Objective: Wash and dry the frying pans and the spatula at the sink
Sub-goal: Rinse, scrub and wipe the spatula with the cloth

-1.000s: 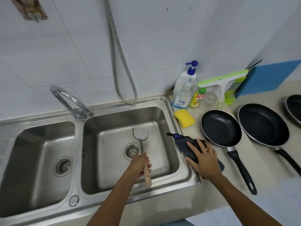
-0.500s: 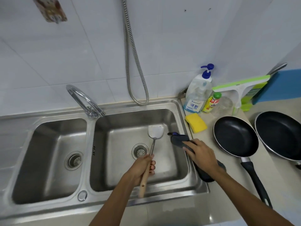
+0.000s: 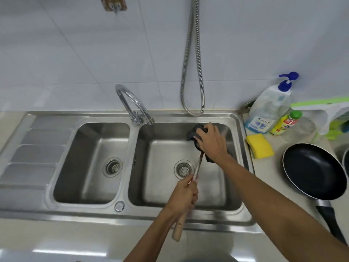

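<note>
My left hand (image 3: 184, 195) grips the wooden handle of the spatula (image 3: 198, 168) over the right basin of the steel double sink (image 3: 132, 214). The metal shaft runs up and right from that hand. A dark cloth (image 3: 193, 134) is wrapped round the spatula's blade, so the blade is hidden. My right hand (image 3: 212, 142) clutches that cloth above the basin's back right part. One black frying pan (image 3: 313, 173) lies on the counter to the right, handle toward me. The rim of a second pan (image 3: 345, 163) shows at the frame's right edge.
A curved tap (image 3: 135, 104) stands between the basins, and a metal shower hose (image 3: 192, 72) hangs on the tiled wall. On the counter right of the sink sit a yellow sponge (image 3: 259, 145), a soap pump bottle (image 3: 268, 110), a small yellow bottle (image 3: 285, 122) and a green squeegee (image 3: 321, 106).
My right hand lifted the dark cloth off the counter edge into the right basin and closed it round the spatula's blade. The view shifted left, so fewer pans show.
</note>
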`<state>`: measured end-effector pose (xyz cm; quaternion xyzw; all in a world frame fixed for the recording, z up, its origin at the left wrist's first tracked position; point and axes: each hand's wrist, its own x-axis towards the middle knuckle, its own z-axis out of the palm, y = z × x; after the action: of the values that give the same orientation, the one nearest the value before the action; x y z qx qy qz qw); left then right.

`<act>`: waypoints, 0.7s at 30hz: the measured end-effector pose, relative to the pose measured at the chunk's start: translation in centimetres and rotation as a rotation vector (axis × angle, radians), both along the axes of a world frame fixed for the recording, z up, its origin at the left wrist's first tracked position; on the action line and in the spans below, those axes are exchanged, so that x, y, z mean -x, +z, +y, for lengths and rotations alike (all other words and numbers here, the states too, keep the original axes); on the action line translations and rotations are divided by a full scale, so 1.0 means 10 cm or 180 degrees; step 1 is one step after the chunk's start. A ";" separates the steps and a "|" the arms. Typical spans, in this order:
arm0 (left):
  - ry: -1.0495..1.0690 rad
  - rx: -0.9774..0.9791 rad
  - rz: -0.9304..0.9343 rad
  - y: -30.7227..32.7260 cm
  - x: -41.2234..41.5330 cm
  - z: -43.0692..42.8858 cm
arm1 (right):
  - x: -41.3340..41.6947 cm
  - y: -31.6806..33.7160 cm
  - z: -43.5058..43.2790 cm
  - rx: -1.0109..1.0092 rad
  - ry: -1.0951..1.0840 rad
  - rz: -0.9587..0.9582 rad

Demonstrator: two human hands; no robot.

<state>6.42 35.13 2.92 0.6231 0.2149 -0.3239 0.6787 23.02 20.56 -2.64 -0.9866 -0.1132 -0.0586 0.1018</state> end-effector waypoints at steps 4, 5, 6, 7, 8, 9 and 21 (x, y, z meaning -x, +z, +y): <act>-0.0009 0.0020 -0.0010 -0.02 0.17 0.07 | -0.31 0.06 -0.16 -0.0215 -0.0780 0.0370; 0.0033 0.0035 -0.0035 0.00 0.21 0.09 | -0.38 0.12 -0.24 -0.0393 -0.1051 0.0416; 0.0104 0.0056 -0.0036 0.01 0.22 0.11 | -0.41 0.18 -0.29 -0.0594 -0.1248 0.0397; 0.0169 0.0073 -0.0018 0.01 0.20 0.12 | -0.40 0.24 -0.29 -0.0743 -0.1292 0.0275; 0.0216 0.0070 -0.0010 0.00 0.15 0.13 | -0.36 0.28 -0.24 -0.0795 -0.1167 0.0095; 0.0241 0.0050 -0.0025 -0.01 0.10 0.12 | -0.28 0.30 -0.16 -0.0789 -0.0900 -0.0098; -0.0017 -0.0281 -0.0802 -0.16 0.43 0.15 | -0.06 -0.03 -0.40 -0.0844 -0.1377 0.0646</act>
<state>2.12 36.60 1.30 0.6886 0.1404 -0.2352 0.6714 23.62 16.56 -2.90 -0.9667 0.1197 0.0059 0.2261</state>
